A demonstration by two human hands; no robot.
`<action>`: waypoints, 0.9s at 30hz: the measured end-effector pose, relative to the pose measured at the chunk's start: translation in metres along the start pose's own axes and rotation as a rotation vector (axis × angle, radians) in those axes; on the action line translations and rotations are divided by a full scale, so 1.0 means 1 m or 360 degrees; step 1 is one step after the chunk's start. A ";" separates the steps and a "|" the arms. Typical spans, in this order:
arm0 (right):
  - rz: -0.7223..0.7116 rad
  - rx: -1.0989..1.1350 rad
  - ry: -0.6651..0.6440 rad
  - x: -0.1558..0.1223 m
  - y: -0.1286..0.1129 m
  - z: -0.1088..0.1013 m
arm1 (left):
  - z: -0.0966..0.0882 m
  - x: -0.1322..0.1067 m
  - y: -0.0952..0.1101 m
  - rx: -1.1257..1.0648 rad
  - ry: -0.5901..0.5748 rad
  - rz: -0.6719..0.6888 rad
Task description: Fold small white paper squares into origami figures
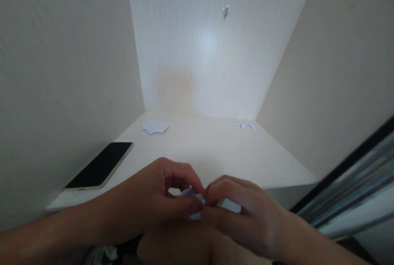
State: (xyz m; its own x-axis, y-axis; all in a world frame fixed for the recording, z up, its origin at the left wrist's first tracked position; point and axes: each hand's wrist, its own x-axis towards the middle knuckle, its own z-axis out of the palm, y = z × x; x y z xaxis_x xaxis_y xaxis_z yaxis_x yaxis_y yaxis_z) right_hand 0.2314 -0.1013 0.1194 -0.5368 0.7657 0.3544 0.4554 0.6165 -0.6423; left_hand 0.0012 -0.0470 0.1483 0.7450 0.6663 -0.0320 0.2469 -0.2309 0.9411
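A small piece of white paper [191, 193], folded or crumpled, is pinched between my two hands just in front of the shelf edge. My left hand [164, 191] is closed, with thumb and index finger pressing the paper from the left. From the other side, the fingertips of my right hand [246, 207] meet it and grip its right end, the fingers nearly touching those of the left. Fingertips cover much of the paper, so its exact shape is hidden.
A phone with a dark screen [104, 164] lies at the left on the white shelf [215, 146]. Farther back are flat white paper pieces [154, 127] on the left and several small paper bits [243, 125] on the right. Panels enclose both sides and the back.
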 end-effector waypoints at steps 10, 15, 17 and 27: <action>-0.0273 -0.0512 -0.0056 0.010 0.003 0.001 | -0.002 0.006 -0.018 -0.0152 -0.0054 -0.0092; -0.0200 -0.0543 -0.0113 0.012 0.006 -0.003 | 0.001 0.010 -0.019 -0.0256 -0.0004 -0.0129; -0.0164 -0.0495 -0.0143 0.012 0.009 -0.006 | 0.003 0.011 -0.016 -0.0320 0.0024 -0.0158; -0.0012 -0.0264 0.0012 0.015 0.026 0.003 | 0.008 0.020 -0.033 -0.0701 0.0161 -0.0220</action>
State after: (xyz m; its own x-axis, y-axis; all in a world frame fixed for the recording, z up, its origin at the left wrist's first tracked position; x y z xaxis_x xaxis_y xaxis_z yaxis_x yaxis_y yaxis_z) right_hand 0.2333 -0.0740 0.1057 -0.5358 0.7617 0.3643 0.5627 0.6438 -0.5186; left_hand 0.0132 -0.0319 0.1133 0.6540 0.7406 -0.1546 0.0367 0.1730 0.9842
